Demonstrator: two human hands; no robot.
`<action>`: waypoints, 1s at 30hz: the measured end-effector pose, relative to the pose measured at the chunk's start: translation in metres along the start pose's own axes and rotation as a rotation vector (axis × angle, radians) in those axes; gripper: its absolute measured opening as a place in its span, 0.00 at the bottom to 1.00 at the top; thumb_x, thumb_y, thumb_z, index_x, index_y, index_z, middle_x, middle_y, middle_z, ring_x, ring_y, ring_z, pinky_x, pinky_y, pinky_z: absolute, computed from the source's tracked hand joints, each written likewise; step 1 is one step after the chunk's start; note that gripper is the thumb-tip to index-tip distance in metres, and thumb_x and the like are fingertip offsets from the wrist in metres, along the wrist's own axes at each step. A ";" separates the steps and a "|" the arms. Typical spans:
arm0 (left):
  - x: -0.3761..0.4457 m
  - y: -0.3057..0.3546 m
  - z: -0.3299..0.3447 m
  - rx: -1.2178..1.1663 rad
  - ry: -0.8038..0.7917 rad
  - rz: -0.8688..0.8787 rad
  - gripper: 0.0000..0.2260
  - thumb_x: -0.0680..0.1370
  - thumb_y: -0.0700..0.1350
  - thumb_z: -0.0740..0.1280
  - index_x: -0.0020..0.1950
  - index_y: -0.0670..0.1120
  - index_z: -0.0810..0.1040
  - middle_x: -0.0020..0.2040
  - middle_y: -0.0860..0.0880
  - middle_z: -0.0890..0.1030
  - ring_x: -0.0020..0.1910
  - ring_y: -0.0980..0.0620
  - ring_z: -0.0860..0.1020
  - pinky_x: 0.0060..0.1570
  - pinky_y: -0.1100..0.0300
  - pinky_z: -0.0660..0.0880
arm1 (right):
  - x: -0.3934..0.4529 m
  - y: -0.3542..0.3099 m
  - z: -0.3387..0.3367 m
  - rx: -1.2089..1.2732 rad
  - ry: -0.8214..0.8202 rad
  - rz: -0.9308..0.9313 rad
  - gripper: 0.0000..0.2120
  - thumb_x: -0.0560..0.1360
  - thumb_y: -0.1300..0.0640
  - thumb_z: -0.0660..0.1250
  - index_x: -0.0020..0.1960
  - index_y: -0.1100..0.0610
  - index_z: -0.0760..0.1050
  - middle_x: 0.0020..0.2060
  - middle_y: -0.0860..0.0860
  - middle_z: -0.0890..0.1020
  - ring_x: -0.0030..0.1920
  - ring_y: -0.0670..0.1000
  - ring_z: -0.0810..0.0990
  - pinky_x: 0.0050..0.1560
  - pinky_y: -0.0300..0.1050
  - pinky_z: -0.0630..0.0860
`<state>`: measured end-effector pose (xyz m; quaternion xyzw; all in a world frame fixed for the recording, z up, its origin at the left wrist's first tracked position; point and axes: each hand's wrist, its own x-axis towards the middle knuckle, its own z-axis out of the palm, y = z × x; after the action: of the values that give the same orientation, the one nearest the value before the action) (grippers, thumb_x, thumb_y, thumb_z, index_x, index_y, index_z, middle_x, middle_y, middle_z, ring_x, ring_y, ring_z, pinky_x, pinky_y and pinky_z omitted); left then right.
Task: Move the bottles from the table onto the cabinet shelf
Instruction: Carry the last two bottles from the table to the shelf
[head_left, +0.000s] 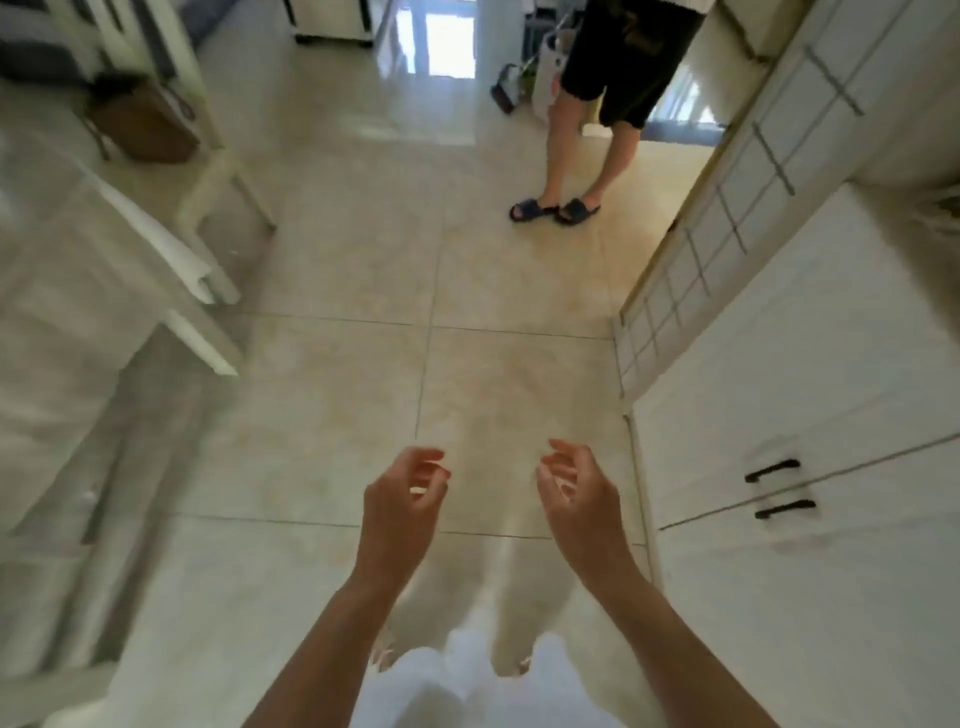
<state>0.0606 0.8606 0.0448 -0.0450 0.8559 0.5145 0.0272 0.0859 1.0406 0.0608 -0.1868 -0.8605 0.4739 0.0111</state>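
Cabinet (810, 364) rt; both hands (400, 499) empty, mid-floor.

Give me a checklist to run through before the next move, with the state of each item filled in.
1. Left hand free: ok, its fingers are loosely curled and hold nothing.
2. Right hand free: ok, loosely curled, holding nothing.
3. Bottle in sight to pick up: not ok, no bottle shows in this view.
4. Table located: cannot tell, the blurred white furniture on the left may be it, but its top is not readable.
5. Cabinet located: ok, white cabinet on the right; its doors with black handles look closed and no shelf is visible.
6. Path ahead: not ok, a second person in dark slippers stands on the tiled floor ahead.
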 end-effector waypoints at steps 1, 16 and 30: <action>0.000 -0.012 -0.022 0.002 0.034 -0.036 0.07 0.76 0.37 0.68 0.51 0.48 0.79 0.40 0.54 0.84 0.40 0.64 0.81 0.38 0.74 0.74 | 0.002 -0.013 0.021 -0.009 -0.048 -0.019 0.15 0.76 0.59 0.66 0.62 0.57 0.72 0.48 0.49 0.79 0.51 0.48 0.80 0.56 0.47 0.78; -0.014 -0.171 -0.292 -0.046 0.594 -0.472 0.06 0.77 0.40 0.66 0.50 0.50 0.80 0.40 0.57 0.83 0.41 0.63 0.80 0.41 0.72 0.72 | -0.019 -0.189 0.326 -0.131 -0.684 -0.339 0.16 0.76 0.57 0.66 0.63 0.56 0.72 0.48 0.49 0.80 0.52 0.49 0.80 0.55 0.44 0.76; 0.045 -0.222 -0.387 -0.172 0.873 -0.722 0.07 0.77 0.40 0.66 0.49 0.52 0.79 0.38 0.56 0.84 0.41 0.58 0.82 0.40 0.71 0.73 | 0.015 -0.297 0.497 -0.263 -1.030 -0.575 0.16 0.76 0.56 0.66 0.63 0.56 0.71 0.50 0.49 0.80 0.52 0.49 0.80 0.51 0.37 0.71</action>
<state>0.0390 0.4131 0.0276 -0.5447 0.6733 0.4743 -0.1585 -0.1179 0.4996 0.0277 0.3070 -0.8227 0.3708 -0.3024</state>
